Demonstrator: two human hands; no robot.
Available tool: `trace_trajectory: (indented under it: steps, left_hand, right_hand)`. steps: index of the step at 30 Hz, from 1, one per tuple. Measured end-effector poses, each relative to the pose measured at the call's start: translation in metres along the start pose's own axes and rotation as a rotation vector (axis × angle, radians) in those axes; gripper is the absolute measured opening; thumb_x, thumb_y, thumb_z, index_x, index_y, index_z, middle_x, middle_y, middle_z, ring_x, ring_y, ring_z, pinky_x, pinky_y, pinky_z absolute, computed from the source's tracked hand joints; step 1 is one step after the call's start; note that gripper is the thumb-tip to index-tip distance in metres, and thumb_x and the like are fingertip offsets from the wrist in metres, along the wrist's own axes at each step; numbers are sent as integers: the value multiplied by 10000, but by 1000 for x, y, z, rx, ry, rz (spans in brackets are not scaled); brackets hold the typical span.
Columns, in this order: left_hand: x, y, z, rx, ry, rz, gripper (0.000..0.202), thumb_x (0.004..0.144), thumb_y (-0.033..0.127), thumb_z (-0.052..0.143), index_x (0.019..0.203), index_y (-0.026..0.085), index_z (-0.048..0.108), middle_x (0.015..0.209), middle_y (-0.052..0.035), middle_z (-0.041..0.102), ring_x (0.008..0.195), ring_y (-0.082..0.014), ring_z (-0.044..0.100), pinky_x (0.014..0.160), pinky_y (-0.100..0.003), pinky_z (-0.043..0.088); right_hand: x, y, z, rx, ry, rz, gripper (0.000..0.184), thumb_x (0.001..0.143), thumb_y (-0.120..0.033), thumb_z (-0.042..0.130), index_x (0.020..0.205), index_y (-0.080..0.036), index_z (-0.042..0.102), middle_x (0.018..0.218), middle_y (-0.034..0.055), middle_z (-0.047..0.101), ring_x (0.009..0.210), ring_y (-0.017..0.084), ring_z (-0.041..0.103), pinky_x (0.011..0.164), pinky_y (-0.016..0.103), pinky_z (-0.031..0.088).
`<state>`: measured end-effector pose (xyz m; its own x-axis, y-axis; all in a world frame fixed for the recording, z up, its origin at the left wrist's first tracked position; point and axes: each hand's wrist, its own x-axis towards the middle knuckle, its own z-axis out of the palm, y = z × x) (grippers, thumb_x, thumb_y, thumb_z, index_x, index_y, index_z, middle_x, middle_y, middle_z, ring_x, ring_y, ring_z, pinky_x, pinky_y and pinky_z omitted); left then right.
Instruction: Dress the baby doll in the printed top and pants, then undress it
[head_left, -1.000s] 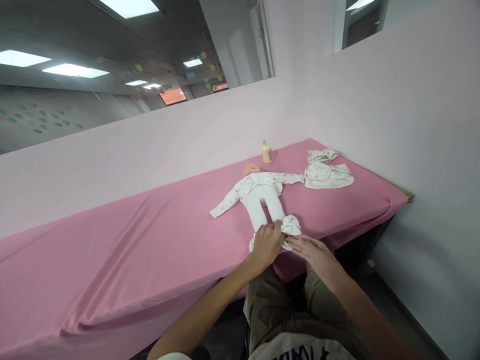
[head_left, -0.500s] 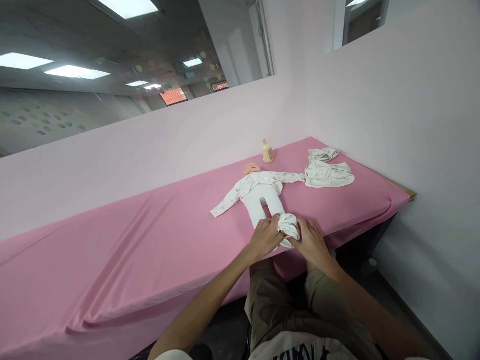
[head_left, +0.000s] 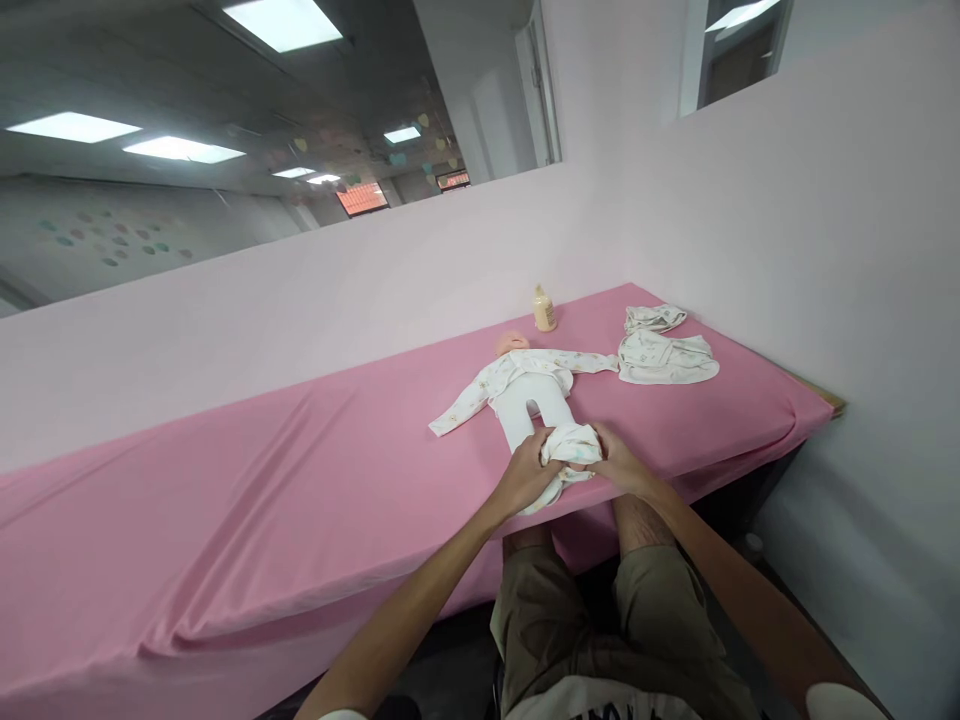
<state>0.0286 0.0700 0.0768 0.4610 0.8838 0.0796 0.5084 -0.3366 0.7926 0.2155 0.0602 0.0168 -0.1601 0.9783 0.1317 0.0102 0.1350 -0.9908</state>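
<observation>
A baby doll [head_left: 513, 343] lies on its back on the pink-covered table, its head toward the wall. It wears a white patterned long-sleeved top [head_left: 495, 385] with the arms spread, and white leggings or legs [head_left: 517, 410]. At the doll's feet, near the table's front edge, a bunched white patterned garment [head_left: 572, 443] is gathered between my hands. My left hand [head_left: 529, 470] grips its left side and my right hand [head_left: 619, 462] its right side. The doll's feet are hidden by the cloth and my hands. Part of the garment droops toward the table edge.
A yellowish pump bottle [head_left: 544, 310] stands by the wall behind the doll. Folded white patterned clothes [head_left: 666, 358] lie to the right, touching the doll's sleeve, with another folded piece [head_left: 655, 319] behind them. The pink cloth [head_left: 247, 500] stretches far left, wrinkled in places.
The bunched garment has been spread wider between my hands, and its lower part now shows more to the left. The whole view has shifted slightly; the doll stays in place.
</observation>
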Motion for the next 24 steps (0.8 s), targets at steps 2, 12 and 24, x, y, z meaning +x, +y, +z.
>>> trace_trajectory:
  steps: [2, 12, 24]
  left_hand:
    - [4, 2, -4, 37, -18, 11, 351, 798, 221, 542, 1145, 196, 586, 1069, -31, 660, 954, -204, 605, 838, -312, 468]
    - [26, 2, -9, 84, 65, 13, 171, 833, 252, 464, 863, 161, 605, 914, -45, 628, 838, -177, 579, 727, -278, 442]
    - [6, 0, -2, 637, -169, 155, 247, 814, 373, 545, 946, 164, 547, 947, -98, 615, 970, -286, 543, 915, -422, 392]
  right_hand:
    - [4, -4, -8, -69, -53, 0, 522, 674, -348, 785, 1125, -200, 567, 1052, 49, 652, 967, 234, 598, 818, 358, 492]
    - [17, -17, -28, -23, -154, 3, 357, 821, -389, 629, 1131, -215, 659, 1209, 50, 642, 1146, 253, 574, 968, 390, 467]
    - [-9, 0, -23, -387, -231, -133, 615, 730, -320, 727, 1300, -229, 516, 1240, 81, 604, 1131, 300, 549, 953, 434, 450]
